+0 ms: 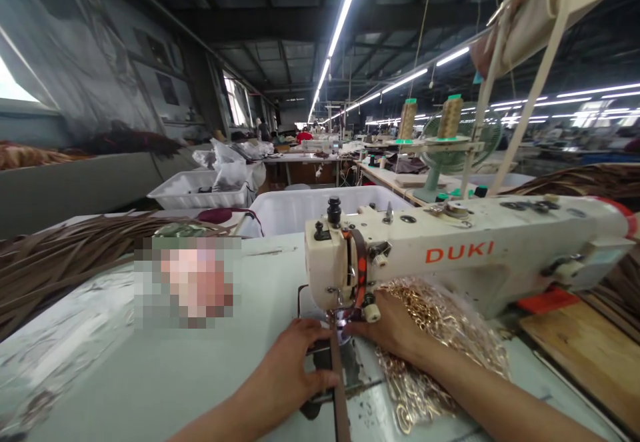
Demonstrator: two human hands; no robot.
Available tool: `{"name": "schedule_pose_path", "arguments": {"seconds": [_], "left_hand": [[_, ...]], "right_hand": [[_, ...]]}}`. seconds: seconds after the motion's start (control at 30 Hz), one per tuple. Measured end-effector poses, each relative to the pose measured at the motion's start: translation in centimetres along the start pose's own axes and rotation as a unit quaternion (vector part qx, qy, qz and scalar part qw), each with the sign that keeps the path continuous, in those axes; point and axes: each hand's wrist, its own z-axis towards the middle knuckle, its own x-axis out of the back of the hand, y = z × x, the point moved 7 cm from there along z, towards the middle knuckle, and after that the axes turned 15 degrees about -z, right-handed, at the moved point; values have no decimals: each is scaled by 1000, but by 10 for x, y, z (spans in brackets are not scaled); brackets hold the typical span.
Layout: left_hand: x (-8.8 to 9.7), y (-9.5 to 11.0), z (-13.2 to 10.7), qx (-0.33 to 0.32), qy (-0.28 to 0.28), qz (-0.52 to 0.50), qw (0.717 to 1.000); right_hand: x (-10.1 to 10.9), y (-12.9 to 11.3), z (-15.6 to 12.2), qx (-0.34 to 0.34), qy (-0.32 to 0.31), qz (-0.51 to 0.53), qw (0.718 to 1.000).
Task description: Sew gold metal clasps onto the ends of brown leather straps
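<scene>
A narrow brown leather strap [339, 382] runs from the bottom edge up under the presser foot of a white sewing machine [400, 235] marked DUKI. My left hand [287, 375] is closed at the strap's left side, thumb and fingertips against it just in front of the needle. My right hand [395, 329] reaches in from the right beside the needle area; its thumb points at the foot, and its other fingers are partly hidden behind the machine head. Under my right forearm lies a clear plastic bag of gold metal clasps [430, 322].
Bundles of brown straps [90, 249] lie at the left. A blurred-out patch [195, 282] covers something on the tabletop. Behind the machine stands a white plastic bin [320, 202]. Thread cones [407, 122] and a green fan [440, 155] are further back. A wooden board [590, 349] rests at right.
</scene>
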Motion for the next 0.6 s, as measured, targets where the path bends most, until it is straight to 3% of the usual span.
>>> {"name": "schedule_pose_path", "arguments": {"seconds": [0.2,0.6], "left_hand": [[3,-8,-3,2,20,-44,999],[2,8,-16,13,-22,-153,988]], "right_hand": [[-5,-4,1,-14,3,0,1000],[-1,-3,-4,19,21,0,1000]]}}
